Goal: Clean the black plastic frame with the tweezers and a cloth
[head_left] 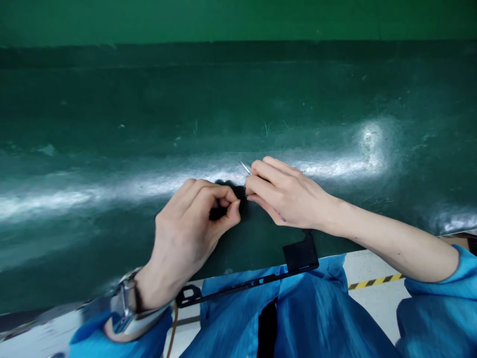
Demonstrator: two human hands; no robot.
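Note:
My left hand (196, 221) is closed in a pinch, thumb against forefinger, above the green table. What sits between those fingertips, if anything, is too small or hidden to make out. Close by on the right, my right hand (285, 191) is closed around a slim metal tool (245, 167), whose silver pointed tip sticks out past the knuckles; the rest is mostly covered by the fingers. The fingertips of both hands nearly meet, with a small gap between them. Below the hands, a long thin black plastic part (257, 281) with a square plate at its right end lies along the table's front edge.
The green tabletop (149, 119) has scuffs and bright light reflections, with a green panel (238, 20) behind it. A watch (128, 298) is on my left wrist. Below the front edge are blue clothing (313, 313) and yellow-black floor tape (374, 282).

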